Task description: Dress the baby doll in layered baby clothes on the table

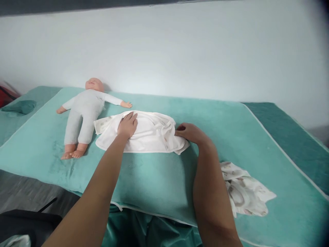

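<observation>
A white baby garment (pixel 151 133) lies spread on a teal mattress (pixel 159 178). My left hand (pixel 127 125) rests flat on its left part, fingers stretched out and pressing the cloth down. My right hand (pixel 190 133) is at the garment's right edge, fingers curled and pinching the fabric there. A baby doll (pixel 83 115) in a grey suit lies on its back just left of the garment, arms out, feet toward me.
A crumpled patterned white cloth (pixel 244 192) lies on the mattress by my right forearm. A teal pillow (pixel 19 106) sits far left. A white wall (pixel 180 51) runs behind the bed. Dark floor and a black object (pixel 28 219) are at the lower left.
</observation>
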Tool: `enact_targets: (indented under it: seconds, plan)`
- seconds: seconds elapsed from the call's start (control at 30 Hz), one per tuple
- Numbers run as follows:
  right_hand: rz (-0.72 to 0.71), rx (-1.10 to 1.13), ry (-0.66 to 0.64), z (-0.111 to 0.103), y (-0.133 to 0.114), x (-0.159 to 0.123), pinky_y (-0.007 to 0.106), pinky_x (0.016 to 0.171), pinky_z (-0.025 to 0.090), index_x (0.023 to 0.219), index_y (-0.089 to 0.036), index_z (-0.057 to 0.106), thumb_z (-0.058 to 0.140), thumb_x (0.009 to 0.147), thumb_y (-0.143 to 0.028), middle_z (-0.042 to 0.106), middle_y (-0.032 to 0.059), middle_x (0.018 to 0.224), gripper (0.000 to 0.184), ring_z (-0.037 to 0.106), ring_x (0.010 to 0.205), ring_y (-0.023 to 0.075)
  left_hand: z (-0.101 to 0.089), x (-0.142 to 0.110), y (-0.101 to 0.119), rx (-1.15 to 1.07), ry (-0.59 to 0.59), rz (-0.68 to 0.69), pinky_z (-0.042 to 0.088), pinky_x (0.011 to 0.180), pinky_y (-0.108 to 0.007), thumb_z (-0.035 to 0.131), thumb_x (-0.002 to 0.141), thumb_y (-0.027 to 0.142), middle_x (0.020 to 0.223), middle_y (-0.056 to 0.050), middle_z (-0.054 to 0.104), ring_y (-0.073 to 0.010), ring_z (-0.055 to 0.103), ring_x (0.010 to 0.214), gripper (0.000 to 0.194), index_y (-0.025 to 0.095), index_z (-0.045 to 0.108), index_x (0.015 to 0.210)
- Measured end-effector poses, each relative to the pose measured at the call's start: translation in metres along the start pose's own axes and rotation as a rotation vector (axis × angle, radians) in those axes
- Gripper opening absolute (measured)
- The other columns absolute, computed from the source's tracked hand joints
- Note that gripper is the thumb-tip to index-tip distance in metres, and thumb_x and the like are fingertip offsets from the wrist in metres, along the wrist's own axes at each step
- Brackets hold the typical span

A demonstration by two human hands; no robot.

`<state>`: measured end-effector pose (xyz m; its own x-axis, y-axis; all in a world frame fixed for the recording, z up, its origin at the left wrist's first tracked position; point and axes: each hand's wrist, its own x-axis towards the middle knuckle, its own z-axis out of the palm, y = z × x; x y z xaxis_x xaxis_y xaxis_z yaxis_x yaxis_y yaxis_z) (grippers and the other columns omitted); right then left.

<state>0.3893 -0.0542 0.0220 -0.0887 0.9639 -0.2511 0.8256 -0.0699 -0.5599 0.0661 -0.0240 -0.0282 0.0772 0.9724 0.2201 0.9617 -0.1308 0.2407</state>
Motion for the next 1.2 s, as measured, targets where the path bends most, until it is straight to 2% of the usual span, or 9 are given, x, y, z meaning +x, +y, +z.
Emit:
enact_targets:
  seconds: [0.2,0.27,0.33,0.53,0.67,0.87,0.93,1.07,1.2]
  plan:
    - [-0.186,0.096,-0.232,0.005,-0.015,-0.012,0.026,0.066,0.04,0.082,-0.02,0.07,0.069,0.073,-0.04,0.069,-0.0013,0.085,0.022,0.059,0.08,0.0186,0.0,0.001,0.0,-0.009,-0.001,-0.009,0.031,0.123,-0.045,0.031,0.101,0.036,0.159,0.002,0.044,-0.0207,0.039,0.146,0.051,0.031,0.051,0.147]
    - [-0.215,0.132,-0.23,0.008,-0.014,-0.011,0.026,0.063,0.037,0.077,-0.02,0.067,0.065,0.074,-0.039,0.064,-0.0027,0.077,0.019,0.056,0.075,0.0169,-0.001,0.0,0.0,-0.006,0.003,-0.009,0.031,0.123,-0.045,0.031,0.101,0.036,0.158,0.001,0.044,-0.0207,0.04,0.146,0.051,0.031,0.051,0.147]
    - [-0.199,0.16,-0.076,0.01,-0.012,-0.007,0.026,0.061,0.035,0.075,-0.019,0.063,0.06,0.078,-0.039,0.061,-0.0022,0.074,0.02,0.053,0.071,0.0162,-0.001,0.0,0.001,-0.006,0.002,-0.009,0.031,0.123,-0.044,0.031,0.101,0.036,0.158,0.001,0.045,-0.0205,0.04,0.146,0.051,0.03,0.052,0.147]
    - [0.004,0.016,0.668,0.008,-0.003,0.005,0.031,0.071,0.037,0.104,-0.021,0.064,0.051,0.093,-0.037,0.068,0.0063,0.088,0.023,0.057,0.079,0.0225,-0.002,0.0,0.0,-0.011,-0.013,-0.008,0.031,0.123,-0.044,0.03,0.101,0.037,0.159,0.001,0.043,-0.0205,0.038,0.147,0.052,0.03,0.051,0.147]
    - [-0.029,-0.157,0.883,0.006,-0.001,0.013,0.039,0.086,0.038,0.107,-0.022,0.068,0.046,0.096,-0.029,0.07,0.0103,0.103,0.025,0.057,0.097,0.0277,-0.004,-0.001,0.001,-0.012,-0.024,-0.017,0.03,0.124,-0.044,0.029,0.101,0.037,0.16,0.001,0.042,-0.0199,0.036,0.148,0.052,0.03,0.05,0.148]
    - [0.007,-0.078,1.094,0.004,0.001,0.019,0.044,0.091,0.039,0.113,-0.02,0.066,0.043,0.095,-0.024,0.065,0.0134,0.119,0.029,0.054,0.112,0.0307,-0.005,-0.002,0.002,-0.008,-0.015,-0.018,0.03,0.124,-0.042,0.029,0.101,0.037,0.159,0.002,0.043,-0.0187,0.037,0.148,0.051,0.029,0.051,0.147]
    - [0.091,-0.034,0.98,0.004,0.001,0.014,0.041,0.086,0.042,0.111,-0.019,0.065,0.042,0.098,-0.033,0.066,0.015,0.115,0.029,0.057,0.106,0.0305,-0.005,-0.002,0.002,-0.009,-0.009,-0.017,0.03,0.123,-0.042,0.03,0.101,0.036,0.159,0.001,0.044,-0.0185,0.037,0.148,0.051,0.029,0.051,0.147]
    - [0.246,-0.055,0.435,0.009,-0.003,0.003,0.038,0.078,0.045,0.098,-0.021,0.066,0.047,0.095,-0.057,0.069,0.0135,0.098,0.041,0.063,0.092,0.0294,-0.004,-0.002,0.001,-0.008,0.009,-0.009,0.03,0.123,-0.042,0.031,0.101,0.035,0.158,0.001,0.045,-0.0188,0.038,0.147,0.05,0.029,0.053,0.146]
    - [0.175,-0.04,0.282,0.013,-0.004,0.002,0.035,0.08,0.046,0.109,-0.02,0.065,0.062,0.087,-0.049,0.07,0.0126,0.109,0.036,0.065,0.099,0.0286,-0.003,-0.001,0.001,-0.012,0.009,-0.01,0.03,0.124,-0.043,0.032,0.101,0.035,0.158,0.001,0.045,-0.0189,0.038,0.147,0.05,0.03,0.053,0.146]
